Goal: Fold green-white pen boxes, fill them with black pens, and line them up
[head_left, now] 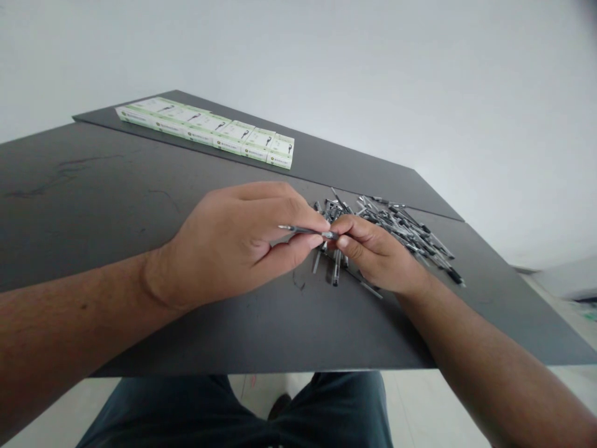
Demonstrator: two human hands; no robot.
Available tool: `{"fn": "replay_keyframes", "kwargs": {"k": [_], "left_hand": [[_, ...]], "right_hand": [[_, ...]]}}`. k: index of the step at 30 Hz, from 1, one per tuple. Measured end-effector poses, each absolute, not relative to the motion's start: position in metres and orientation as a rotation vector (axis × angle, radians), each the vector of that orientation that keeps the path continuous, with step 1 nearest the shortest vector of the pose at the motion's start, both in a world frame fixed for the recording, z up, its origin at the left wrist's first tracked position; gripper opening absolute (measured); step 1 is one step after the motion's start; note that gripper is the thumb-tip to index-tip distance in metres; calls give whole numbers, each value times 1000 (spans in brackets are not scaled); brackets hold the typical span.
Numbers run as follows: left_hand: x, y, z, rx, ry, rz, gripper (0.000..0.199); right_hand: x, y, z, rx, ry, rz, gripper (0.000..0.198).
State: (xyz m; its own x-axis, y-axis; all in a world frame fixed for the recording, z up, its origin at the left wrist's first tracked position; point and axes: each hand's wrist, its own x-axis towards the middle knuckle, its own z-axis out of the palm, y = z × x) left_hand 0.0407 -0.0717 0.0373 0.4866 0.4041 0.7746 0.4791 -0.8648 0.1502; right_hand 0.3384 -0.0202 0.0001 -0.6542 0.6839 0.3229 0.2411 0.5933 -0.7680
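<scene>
Between my two hands a slim dark pen [303, 230] lies level, its pale pointed tip toward the left. My left hand [261, 230] pinches it between thumb and forefinger, with the tip showing over the fingers. On its right end the thumb and forefinger of my right hand [368, 249] are closed; that end is hidden in the fingers. Beneath and behind the right hand a loose pile of pens and pen parts [405, 230], black and clear, is spread on the dark table [261, 330].
A row of several white and green boxes [209, 127] with pen pictures stands toward the back left. A seam crosses the table behind the pile. Ink marks [60, 174] stain the left side. The front edge runs just above my legs, and a pale wall [326, 68] rises behind.
</scene>
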Motion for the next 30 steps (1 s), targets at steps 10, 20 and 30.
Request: {"fn": "replay_keyframes", "kwargs": {"k": [10, 20, 30], "left_hand": [[45, -56, 20, -2907, -1119, -1308, 41], [38, -40, 15, -2786, -1378, -1390, 26], [32, -12, -2, -2925, -1546, -815, 35]], "right_hand": [[338, -23, 0, -799, -2246, 903, 35], [347, -9, 0, -865, -2032, 770, 40], [355, 6, -3, -912, -1921, 626, 49]]}}
